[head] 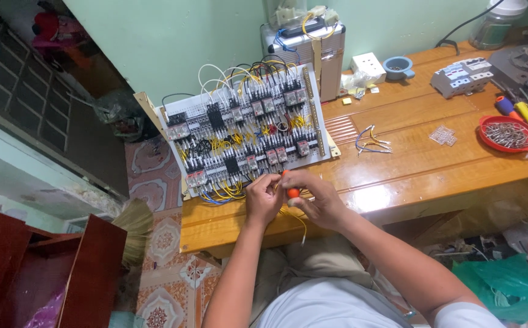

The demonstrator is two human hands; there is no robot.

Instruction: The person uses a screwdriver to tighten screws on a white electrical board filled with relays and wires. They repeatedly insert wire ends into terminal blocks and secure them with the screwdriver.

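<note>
At the near edge of the white panel on the desk, the right hand grips an orange screwdriver and the left hand pinches a yellow wire; many wires look joined, this one hangs loose.

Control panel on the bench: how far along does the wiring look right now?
Done: most of the control panel carries rows of relays with yellow, black and white wires routed between them. In hand: at its lower edge, the right hand holds an orange-handled screwdriver while the left hand pinches a yellow wire. Left: a bundle of loose wires lies unused on the bench.
</note>
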